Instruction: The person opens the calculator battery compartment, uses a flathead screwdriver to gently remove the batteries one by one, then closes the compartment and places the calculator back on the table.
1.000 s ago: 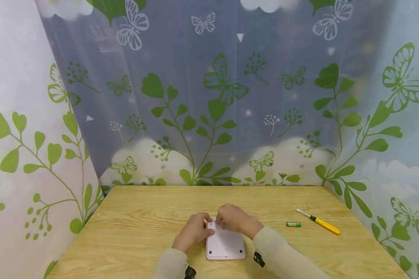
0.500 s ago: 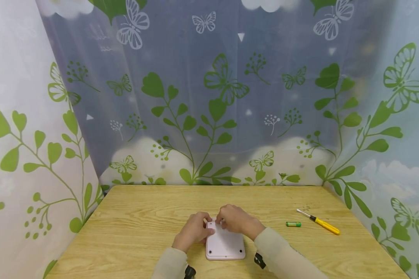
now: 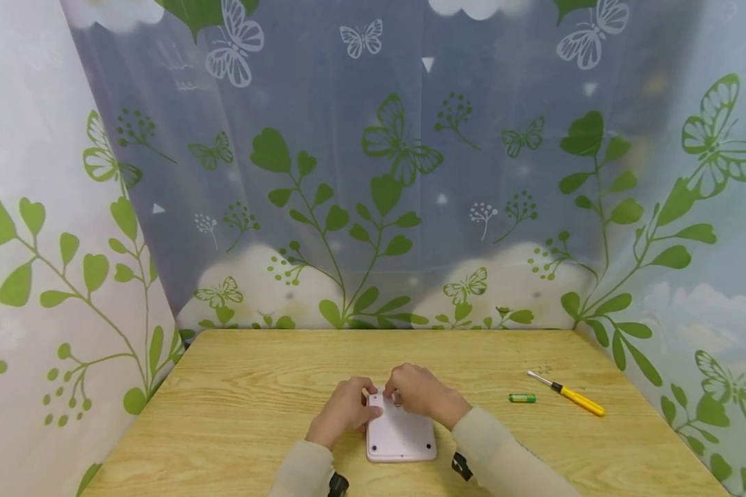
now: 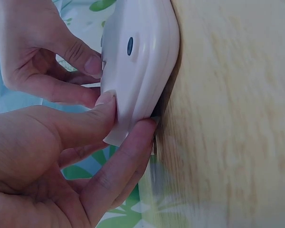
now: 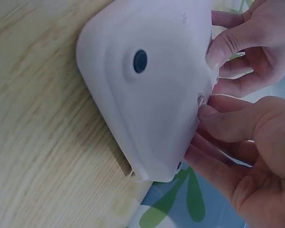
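A pale pink, flat device (image 3: pixel 404 438) with rounded corners lies on the wooden table, its face with dark round feet upward. My left hand (image 3: pixel 346 411) grips its far left corner, thumb on top and fingers beneath the edge, as the left wrist view shows. At the far edge is my right hand (image 3: pixel 424 393), fingers curled. Its thumb (image 5: pixel 211 114) presses at a small recess (image 5: pixel 201 100) in the device, where something metallic glints; what lies inside is mostly hidden by the fingers.
To the right lies a green battery (image 3: pixel 522 398). Beyond it is a screwdriver (image 3: pixel 568 394) with a yellow handle, close to some tiny bits (image 3: pixel 543 369) on the table (image 3: pixel 255 366). Patterned curtains (image 3: pixel 373 207) stand behind the table and at both sides.
Both hands keep nearly the same place on the device. The right fingers shift very slightly, and a metallic glint beside them shows a little more.
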Motion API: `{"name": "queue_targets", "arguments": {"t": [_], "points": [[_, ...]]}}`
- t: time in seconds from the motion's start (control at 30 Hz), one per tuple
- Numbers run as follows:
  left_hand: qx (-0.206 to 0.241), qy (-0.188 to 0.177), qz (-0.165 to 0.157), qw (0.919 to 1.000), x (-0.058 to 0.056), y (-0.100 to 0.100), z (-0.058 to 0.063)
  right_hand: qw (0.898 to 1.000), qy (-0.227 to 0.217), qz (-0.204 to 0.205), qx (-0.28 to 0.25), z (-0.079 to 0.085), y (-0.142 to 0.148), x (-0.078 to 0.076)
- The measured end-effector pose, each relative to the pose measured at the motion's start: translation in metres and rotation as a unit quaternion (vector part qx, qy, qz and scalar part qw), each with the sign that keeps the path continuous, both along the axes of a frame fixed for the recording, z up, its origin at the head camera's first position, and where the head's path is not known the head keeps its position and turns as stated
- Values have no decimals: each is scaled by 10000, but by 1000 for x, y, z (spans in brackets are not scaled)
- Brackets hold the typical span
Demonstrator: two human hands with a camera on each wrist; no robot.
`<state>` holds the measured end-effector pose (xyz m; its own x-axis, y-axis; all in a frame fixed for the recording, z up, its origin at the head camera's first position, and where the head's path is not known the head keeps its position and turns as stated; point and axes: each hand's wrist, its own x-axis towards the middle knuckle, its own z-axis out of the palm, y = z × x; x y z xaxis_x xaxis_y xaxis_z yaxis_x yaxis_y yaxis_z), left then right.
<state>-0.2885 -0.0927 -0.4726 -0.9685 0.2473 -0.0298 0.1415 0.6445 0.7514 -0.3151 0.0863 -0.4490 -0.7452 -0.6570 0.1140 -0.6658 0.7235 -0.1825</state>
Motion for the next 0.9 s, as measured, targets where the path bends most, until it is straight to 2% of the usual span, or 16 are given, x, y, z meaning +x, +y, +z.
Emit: {"name": "queue_targets", "arguments": {"t": [0.33, 0.57, 0.73, 0.9], "points": [[3, 14, -23, 10000, 0, -1, 0, 9999, 23, -112, -85, -3, 0, 2], [-52, 2, -27, 10000, -3, 0, -2, 9998, 95, 52, -170, -2, 3, 2], [-52, -13, -28, 10000, -3, 0, -2, 9993, -42, 92, -368, -2, 6, 3], [-69, 8, -19, 10000, -2, -1, -2, 9983, -88, -72, -567, 0, 9, 6]]}}
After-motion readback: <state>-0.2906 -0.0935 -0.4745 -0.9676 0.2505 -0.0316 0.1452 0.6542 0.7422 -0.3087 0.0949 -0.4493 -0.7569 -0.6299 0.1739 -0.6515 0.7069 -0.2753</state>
